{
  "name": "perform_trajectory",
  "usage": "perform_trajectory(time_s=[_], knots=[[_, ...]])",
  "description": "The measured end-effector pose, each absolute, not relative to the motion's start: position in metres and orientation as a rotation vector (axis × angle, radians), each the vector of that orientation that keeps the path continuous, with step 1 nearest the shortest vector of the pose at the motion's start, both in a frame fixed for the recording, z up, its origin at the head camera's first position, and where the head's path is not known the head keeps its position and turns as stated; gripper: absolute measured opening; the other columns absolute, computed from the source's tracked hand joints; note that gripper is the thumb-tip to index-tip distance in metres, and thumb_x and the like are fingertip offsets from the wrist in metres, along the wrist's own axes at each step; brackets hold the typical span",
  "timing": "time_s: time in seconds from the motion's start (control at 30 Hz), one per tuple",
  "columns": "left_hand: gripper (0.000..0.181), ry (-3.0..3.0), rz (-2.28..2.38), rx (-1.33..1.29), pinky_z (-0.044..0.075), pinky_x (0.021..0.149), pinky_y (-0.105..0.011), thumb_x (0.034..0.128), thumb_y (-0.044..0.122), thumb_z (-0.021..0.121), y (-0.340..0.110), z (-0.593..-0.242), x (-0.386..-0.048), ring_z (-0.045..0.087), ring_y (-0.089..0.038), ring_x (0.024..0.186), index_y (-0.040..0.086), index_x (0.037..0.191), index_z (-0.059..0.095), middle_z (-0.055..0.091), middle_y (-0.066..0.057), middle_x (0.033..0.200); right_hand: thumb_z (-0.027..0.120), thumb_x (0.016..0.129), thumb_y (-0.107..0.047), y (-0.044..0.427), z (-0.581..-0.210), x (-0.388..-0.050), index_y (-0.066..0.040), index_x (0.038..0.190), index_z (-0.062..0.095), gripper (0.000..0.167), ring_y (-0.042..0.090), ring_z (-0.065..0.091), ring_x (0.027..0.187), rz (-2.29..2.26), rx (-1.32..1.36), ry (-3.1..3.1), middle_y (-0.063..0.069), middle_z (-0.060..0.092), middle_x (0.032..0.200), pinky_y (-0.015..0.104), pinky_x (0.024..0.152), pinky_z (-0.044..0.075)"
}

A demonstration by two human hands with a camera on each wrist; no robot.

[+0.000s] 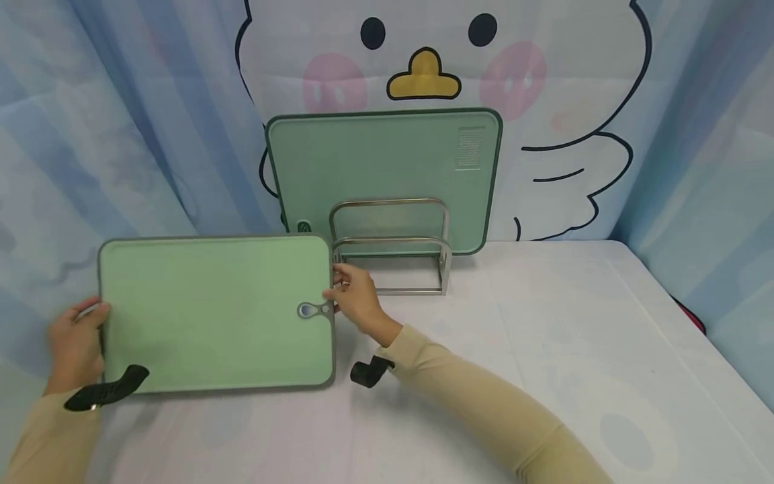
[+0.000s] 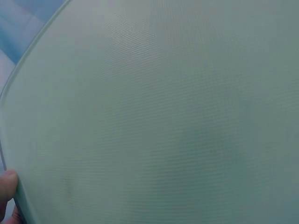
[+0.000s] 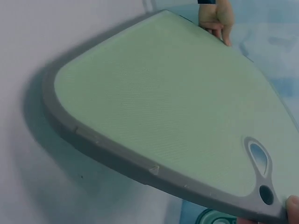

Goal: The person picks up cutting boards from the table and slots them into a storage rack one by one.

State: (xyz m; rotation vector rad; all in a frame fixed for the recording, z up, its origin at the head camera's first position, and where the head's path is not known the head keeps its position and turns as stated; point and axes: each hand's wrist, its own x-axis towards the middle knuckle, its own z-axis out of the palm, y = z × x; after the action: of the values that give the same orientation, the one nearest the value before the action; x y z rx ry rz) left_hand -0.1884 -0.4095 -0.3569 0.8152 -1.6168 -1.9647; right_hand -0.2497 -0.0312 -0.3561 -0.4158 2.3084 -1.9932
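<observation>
A light green cutting board (image 1: 211,309) with a grey rim is held up between both hands, its broad face toward me. My left hand (image 1: 75,343) grips its left short edge, thumb in front. At the opposite edge, beside the small hanging hole, my right hand (image 1: 357,296) pinches the rim. In the left wrist view the board's green face (image 2: 149,112) fills nearly everything, with a thumb (image 2: 8,184) at its edge. The right wrist view shows the board's grey rim (image 3: 117,161) above the white table, and the left hand (image 3: 217,21) at the far edge.
Behind, a darker green cutting board (image 1: 381,161) stands in a metal rack (image 1: 444,262) on the white table (image 1: 544,349). A curtain (image 1: 139,121) with a cartoon face hangs along the back. Something dark and red (image 1: 689,312) shows past the table's right edge.
</observation>
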Motion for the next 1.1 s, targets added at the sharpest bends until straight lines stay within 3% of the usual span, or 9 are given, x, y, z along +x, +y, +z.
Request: perform_trajectory(time_s=[0.17,0.33,0.5,0.63,0.83,1.1], knots=[[0.013,-1.456,-1.986,0.765,0.039,0.056,-0.010,0.0890,0.009,0.061,-0.406,-0.351,-0.190,0.047,-0.002,0.078,0.021,0.088,0.063,0.056,0.012,0.084,0.066,0.081,0.009,-0.034,-0.344,-0.260,0.006,0.121,0.058,0.041,0.021,0.064,0.073,-1.971,-0.534,2.363,0.024,0.065,0.099,0.035,0.058,0.058],[0.013,-1.231,-2.023,0.632,0.041,0.054,-0.013,0.0878,0.001,0.061,-0.400,-0.346,-0.192,0.051,-0.007,0.072,0.013,0.094,0.061,0.059,0.004,0.081,0.066,0.081,0.008,-0.035,-0.336,-0.274,0.006,0.118,0.058,0.039,0.031,0.065,0.081,-1.932,-0.622,2.413,0.024,0.064,0.100,0.033,0.061,0.058],[0.013,-1.056,-2.048,0.455,0.042,0.052,-0.015,0.0850,-0.006,0.061,-0.396,-0.342,-0.196,0.053,-0.010,0.066,0.005,0.093,0.059,0.060,-0.002,0.075,0.065,0.082,0.007,-0.036,-0.331,-0.287,0.006,0.117,0.057,0.036,0.033,0.064,0.084,-1.885,-0.728,2.464,0.024,0.062,0.101,0.026,0.060,0.057],[0.012,-1.077,-1.951,0.394,0.042,0.055,-0.013,0.0864,-0.005,0.060,-0.395,-0.342,-0.200,0.051,-0.011,0.071,0.005,0.092,0.058,0.058,-0.003,0.081,0.064,0.084,0.006,-0.037,-0.325,-0.295,0.008,0.119,0.054,0.037,0.034,0.064,0.087,-1.851,-0.801,2.478,0.025,0.062,0.104,0.025,0.062,0.056],[0.014,-1.107,-1.825,0.375,0.038,0.057,-0.013,0.0879,-0.006,0.057,-0.400,-0.341,-0.207,0.047,-0.010,0.072,0.007,0.093,0.059,0.054,-0.003,0.084,0.064,0.085,0.004,-0.041,-0.316,-0.303,0.007,0.119,0.054,0.036,0.033,0.064,0.091,-1.815,-0.848,2.496,0.024,0.062,0.107,0.026,0.066,0.056],[0.016,-1.127,-1.782,0.416,0.041,0.065,-0.013,0.0913,-0.001,0.054,-0.401,-0.330,-0.214,0.050,-0.010,0.082,0.007,0.105,0.058,0.054,-0.004,0.097,0.063,0.086,0.003,-0.046,-0.308,-0.317,0.006,0.114,0.055,0.029,0.032,0.064,0.091,-1.808,-0.910,2.509,0.022,0.061,0.108,0.023,0.068,0.056]])
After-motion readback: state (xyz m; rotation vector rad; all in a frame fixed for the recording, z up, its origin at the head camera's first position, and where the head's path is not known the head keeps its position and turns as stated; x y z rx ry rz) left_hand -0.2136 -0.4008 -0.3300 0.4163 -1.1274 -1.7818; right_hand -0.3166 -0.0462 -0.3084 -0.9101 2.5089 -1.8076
